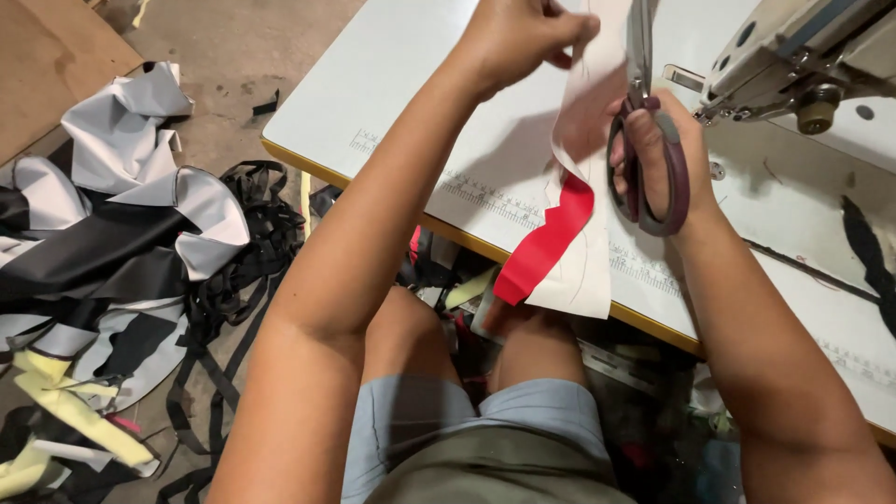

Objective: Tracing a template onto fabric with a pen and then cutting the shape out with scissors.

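Knees and grey shorts [485, 420] sit nearest my view, and above them the left hand [523, 37] pinches the white and red fabric strip [569, 233] taut over the table [392, 103] while the right hand [663, 154] grips scissors [644, 140], best kept along the marked line.

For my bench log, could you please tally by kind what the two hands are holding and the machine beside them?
Scissors, in the right hand: 1
White fabric piece, pinched by the left hand: 1
Red fabric strip, hanging with the white piece: 1
Sewing machine: 1
Total: 4
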